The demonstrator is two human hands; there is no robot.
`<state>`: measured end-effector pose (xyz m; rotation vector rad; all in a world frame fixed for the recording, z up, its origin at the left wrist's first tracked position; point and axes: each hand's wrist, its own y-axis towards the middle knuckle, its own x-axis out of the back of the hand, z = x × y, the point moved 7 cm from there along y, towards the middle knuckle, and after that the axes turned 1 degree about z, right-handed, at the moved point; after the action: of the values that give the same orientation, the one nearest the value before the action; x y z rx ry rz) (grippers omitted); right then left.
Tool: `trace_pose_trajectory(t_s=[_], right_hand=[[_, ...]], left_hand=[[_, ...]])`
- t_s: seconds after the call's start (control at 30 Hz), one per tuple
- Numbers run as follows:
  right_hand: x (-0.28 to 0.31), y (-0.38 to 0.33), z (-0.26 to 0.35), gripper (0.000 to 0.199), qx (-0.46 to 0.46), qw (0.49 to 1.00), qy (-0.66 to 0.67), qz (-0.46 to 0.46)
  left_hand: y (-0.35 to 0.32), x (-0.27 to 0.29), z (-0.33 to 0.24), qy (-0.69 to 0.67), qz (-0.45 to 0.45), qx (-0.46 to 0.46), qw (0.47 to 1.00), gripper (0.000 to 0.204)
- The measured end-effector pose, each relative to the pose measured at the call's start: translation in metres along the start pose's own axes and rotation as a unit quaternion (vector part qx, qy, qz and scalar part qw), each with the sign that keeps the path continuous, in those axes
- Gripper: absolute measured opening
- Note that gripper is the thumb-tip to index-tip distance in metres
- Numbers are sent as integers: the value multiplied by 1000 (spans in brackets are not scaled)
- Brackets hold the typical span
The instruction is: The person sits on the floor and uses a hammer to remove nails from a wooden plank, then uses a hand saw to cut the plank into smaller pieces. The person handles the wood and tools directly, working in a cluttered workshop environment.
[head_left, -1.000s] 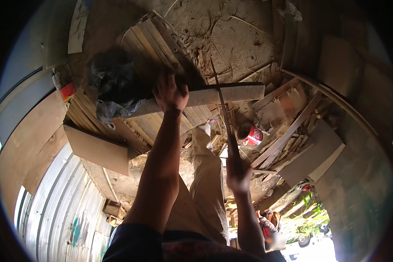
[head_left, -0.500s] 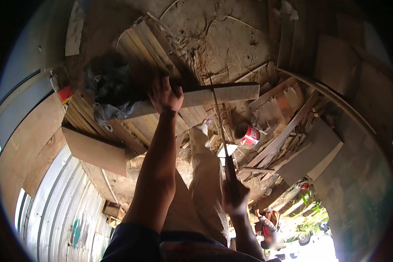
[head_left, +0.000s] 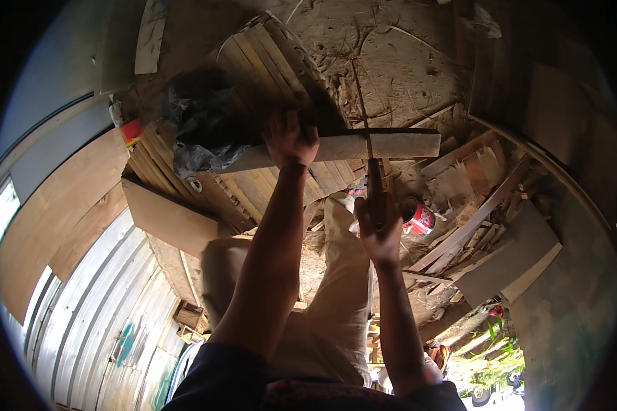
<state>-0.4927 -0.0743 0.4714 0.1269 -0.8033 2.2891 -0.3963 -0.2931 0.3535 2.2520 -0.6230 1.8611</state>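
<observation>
A thick wooden board (head_left: 343, 147) lies crosswise over a stack of planks (head_left: 264, 58), its right end sticking out past the stack. My left hand (head_left: 291, 140) grips it from above, thumb to the right and fingers reaching over its far edge. In my right hand (head_left: 379, 229) is the handle of a handsaw (head_left: 374, 179). Its narrow blade crosses the board near the overhanging end, the tip pointing away from me beyond the far edge. A black plastic bag (head_left: 202, 113) rests on the planks and the board's left end.
A red can (head_left: 420, 218) lies at the right of my legs, by a heap of scrap wood (head_left: 483, 229). Corrugated metal sheeting (head_left: 92, 312) stands at the left. A flat brown panel (head_left: 168, 212) leans near the stack. The dirt floor (head_left: 404, 75) stretches beyond.
My right hand has pushed the saw forward, away from me, so the handle now sits close to the board. My left hand still holds the board. The whole view has shifted slightly.
</observation>
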Motion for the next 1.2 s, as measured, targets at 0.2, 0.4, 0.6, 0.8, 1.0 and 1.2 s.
trace_pose_trajectory(t_s=[0.2, 0.4, 0.6, 0.8, 1.0, 1.2], right_hand=[[-4, 1, -22, 18, -15, 1000, 2, -24], [-2, 6, -17, 24, 32, 993, -72, -89], [6, 15, 22, 26, 63, 987, -106, -101], [-17, 27, -27, 19, 88, 981, -139, -106], [8, -40, 60, 24, 88, 957, -277, -10], [22, -39, 113, 28, -15, 967, -256, -5]], left_hand=[[-1, 1, -1, -26, -18, -13, 999, 48], [-1, -4, 1, -29, 7, -19, 999, 51], [5, 2, -27, 19, -37, -9, 999, 57], [6, -30, -34, 0, 92, 101, 991, 66], [8, -11, -42, -7, 27, 32, 999, 72], [13, -11, -41, -11, 33, 47, 998, 72]])
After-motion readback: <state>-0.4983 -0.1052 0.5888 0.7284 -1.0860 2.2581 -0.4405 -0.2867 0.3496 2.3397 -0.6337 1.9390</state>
